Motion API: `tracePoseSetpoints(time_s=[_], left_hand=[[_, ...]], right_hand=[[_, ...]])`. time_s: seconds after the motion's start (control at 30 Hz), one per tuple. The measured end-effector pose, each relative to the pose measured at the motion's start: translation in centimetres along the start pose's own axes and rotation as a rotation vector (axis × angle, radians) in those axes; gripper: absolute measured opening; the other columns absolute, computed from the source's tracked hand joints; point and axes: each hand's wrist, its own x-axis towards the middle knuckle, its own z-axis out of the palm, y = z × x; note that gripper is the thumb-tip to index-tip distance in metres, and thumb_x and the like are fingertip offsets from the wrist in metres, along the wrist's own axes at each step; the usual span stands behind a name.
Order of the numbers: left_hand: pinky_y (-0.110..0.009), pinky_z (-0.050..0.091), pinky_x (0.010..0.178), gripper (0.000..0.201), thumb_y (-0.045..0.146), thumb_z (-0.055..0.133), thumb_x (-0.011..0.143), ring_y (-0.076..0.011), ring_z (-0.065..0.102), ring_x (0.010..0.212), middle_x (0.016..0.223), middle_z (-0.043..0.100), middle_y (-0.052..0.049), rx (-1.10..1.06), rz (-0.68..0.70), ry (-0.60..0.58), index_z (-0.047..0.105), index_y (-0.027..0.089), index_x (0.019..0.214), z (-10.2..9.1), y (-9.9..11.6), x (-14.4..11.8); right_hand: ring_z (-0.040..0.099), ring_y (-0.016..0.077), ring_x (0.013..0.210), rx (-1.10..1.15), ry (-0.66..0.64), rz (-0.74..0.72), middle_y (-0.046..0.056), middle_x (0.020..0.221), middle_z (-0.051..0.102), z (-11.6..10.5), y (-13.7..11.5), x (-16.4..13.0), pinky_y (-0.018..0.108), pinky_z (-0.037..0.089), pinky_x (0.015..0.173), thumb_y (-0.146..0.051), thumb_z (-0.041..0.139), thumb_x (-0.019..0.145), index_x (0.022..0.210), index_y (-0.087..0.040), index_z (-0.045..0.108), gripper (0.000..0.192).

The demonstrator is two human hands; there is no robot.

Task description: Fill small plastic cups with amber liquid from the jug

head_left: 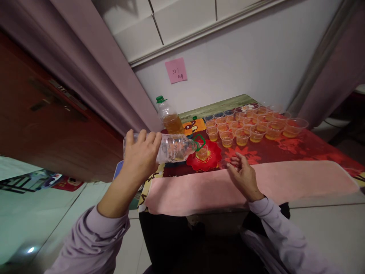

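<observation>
My left hand (141, 156) is wrapped round a large clear plastic bottle (173, 147), tipped onto its side with its mouth pointing right. A green ring handle (200, 141) sits at the bottle's neck. Just below the mouth, a clear plastic cup (202, 153) stands on a red scalloped plate (194, 164). Whether liquid is flowing I cannot make out. My right hand (242, 173) hovers over the near side of the table, right of the plate, fingers apart and slightly curled, with nothing in it.
Several rows of clear cups (242, 136) with yellow liquid fill the table's right rear. Behind the plate stands another bottle (172, 122) of amber liquid, green-capped. A loose green cap (194, 118) lies near an orange packet (196, 127). A pink cloth (194, 192) covers the front edge.
</observation>
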Motion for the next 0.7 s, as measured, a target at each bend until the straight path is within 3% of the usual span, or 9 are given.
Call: tracePoseSetpoints(time_s=[0.2, 0.4, 0.7], left_hand=[[-0.068, 0.027, 0.133, 0.084, 0.012, 0.066, 0.081, -0.0424, 0.054, 0.143, 0.145, 0.072, -0.016, -0.033, 0.008, 0.035, 0.053, 0.024, 0.162, 0.1, -0.2, 0.6], [-0.071, 0.020, 0.136, 0.079, 0.007, 0.061, 0.080, -0.0440, 0.053, 0.149, 0.142, 0.071, -0.019, -0.063, 0.047, 0.065, 0.057, 0.019, 0.158, -0.2, -0.1, 1.3], [-0.073, 0.017, 0.139, 0.074, 0.004, 0.051, 0.086, -0.0401, 0.051, 0.152, 0.143, 0.071, -0.016, 0.002, 0.104, 0.114, 0.058, 0.023, 0.158, -0.8, 0.3, 2.0]], right_hand=[[0.081, 0.0326, 0.107, -0.008, 0.005, -0.018, 0.020, 0.128, 0.081, 0.0, 0.0, -0.1, 0.057, 0.067, 0.099, -0.066, 0.072, 0.095, 0.150, -0.020, 0.060, 0.074], [0.081, 0.0335, 0.107, -0.004, -0.001, 0.006, 0.020, 0.128, 0.080, 0.0, -0.3, 0.0, 0.058, 0.067, 0.099, -0.066, 0.073, 0.093, 0.150, -0.018, 0.060, 0.075], [0.081, 0.0330, 0.106, -0.003, 0.002, -0.006, 0.019, 0.128, 0.081, 0.0, -0.1, 0.0, 0.059, 0.067, 0.100, -0.068, 0.072, 0.094, 0.149, -0.021, 0.060, 0.074]])
